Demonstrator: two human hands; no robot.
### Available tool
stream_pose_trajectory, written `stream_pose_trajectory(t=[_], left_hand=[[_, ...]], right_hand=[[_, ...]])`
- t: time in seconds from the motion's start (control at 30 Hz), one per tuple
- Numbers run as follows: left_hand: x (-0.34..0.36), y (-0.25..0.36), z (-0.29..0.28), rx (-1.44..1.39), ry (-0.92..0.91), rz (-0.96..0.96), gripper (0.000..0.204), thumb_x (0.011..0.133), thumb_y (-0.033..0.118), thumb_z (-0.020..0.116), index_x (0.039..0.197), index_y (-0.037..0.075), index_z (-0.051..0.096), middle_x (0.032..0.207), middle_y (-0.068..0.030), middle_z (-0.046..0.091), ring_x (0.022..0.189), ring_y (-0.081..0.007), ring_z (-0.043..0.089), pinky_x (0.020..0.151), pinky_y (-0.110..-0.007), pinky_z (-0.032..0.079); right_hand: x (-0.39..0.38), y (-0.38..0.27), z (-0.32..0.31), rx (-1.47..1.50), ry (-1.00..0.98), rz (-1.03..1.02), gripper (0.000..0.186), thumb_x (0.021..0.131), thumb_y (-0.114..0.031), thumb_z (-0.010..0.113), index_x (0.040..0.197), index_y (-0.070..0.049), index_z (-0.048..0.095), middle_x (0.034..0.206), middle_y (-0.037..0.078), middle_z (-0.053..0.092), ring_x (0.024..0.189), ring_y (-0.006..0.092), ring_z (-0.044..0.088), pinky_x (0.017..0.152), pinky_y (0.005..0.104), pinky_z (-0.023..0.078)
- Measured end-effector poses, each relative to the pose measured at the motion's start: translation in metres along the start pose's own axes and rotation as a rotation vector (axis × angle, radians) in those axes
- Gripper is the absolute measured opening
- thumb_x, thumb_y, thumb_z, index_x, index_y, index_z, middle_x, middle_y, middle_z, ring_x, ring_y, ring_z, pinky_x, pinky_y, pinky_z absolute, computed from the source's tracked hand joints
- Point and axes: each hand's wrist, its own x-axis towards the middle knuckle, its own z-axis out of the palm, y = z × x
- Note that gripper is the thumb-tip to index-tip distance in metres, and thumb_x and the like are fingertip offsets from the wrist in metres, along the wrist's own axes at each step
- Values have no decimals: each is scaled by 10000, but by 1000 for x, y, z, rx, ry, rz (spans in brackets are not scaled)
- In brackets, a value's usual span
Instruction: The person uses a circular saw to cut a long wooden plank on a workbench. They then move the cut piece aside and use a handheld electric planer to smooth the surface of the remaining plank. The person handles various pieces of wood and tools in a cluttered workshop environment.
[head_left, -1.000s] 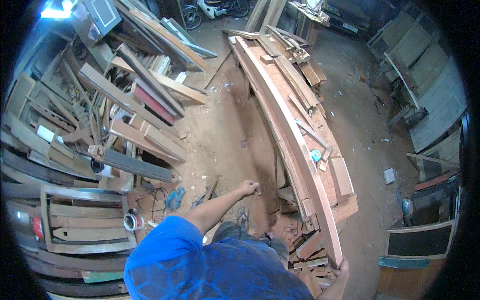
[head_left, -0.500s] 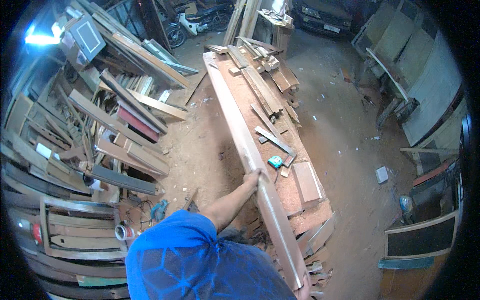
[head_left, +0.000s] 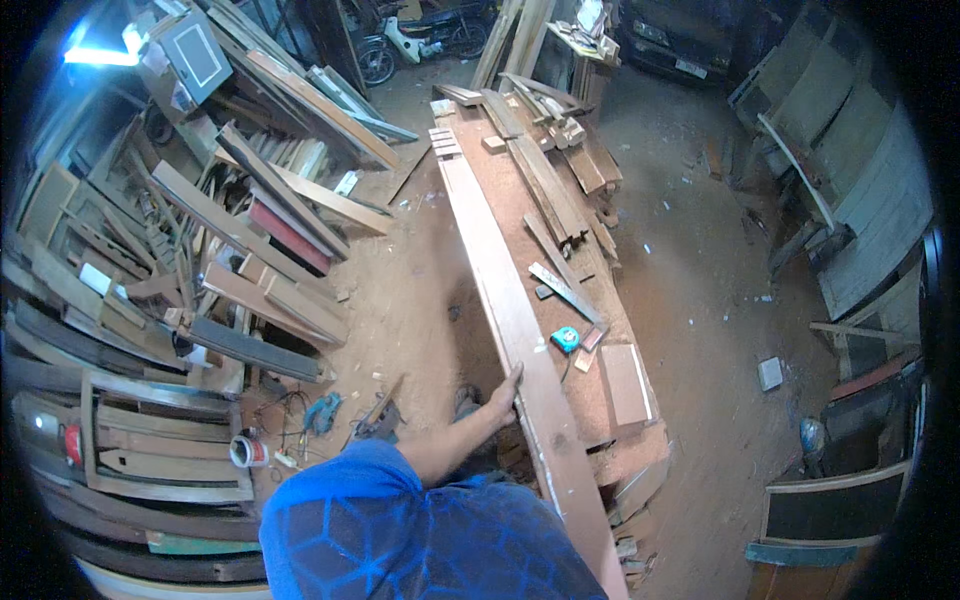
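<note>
A long wooden plank (head_left: 497, 290) lies lengthwise along the left side of a sawdust-covered workbench (head_left: 512, 215), a broad face upward. Its far end is cut into short finger-like pieces, and its near end runs out of the picture at the bottom. My left hand (head_left: 506, 397) is closed on the plank's left edge, the thumb near the top face. My right hand is out of sight. Right of the plank lie a turquoise tape measure (head_left: 565, 340), a try square (head_left: 568, 296) and a short wooden block (head_left: 625, 385).
Offcuts and grooved strips (head_left: 545, 190) are piled on the bench's far right part. Stacked boards and frames (head_left: 250, 240) line the left. A blue power tool (head_left: 322, 412) and a white bucket (head_left: 248, 451) sit on the floor. Panels (head_left: 870, 190) lean at the right.
The plank has turned so a broader face shows and its cut far end is visible; that end is nearer me. My right hand has left the view. The camera view has shifted slightly.
</note>
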Motion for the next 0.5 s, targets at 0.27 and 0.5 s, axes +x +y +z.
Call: stream_pose_trajectory(t=[0.27, 0.5], left_hand=[[66, 48, -89, 80, 375, 137, 1093, 865, 676, 683, 1424, -211, 374, 1347, -233, 615, 1187, -311, 646, 1018, -447, 522], [92, 239, -20, 144, 416, 156, 1073, 859, 674, 692, 1416, -196, 401, 1383, -282, 572, 1235, -379, 614, 1017, -499, 525]], right_hand=[[-23, -24, 110, 1, -25, -11, 495, 994, -427, 620, 1266, -14, 611, 1104, 98, 663, 958, 247, 650, 821, 384, 527], [-79, -41, 211, -45, 54, 7, 494, 1002, -406, 626, 1289, -5, 599, 1163, 112, 657, 1011, 258, 641, 886, 395, 520]])
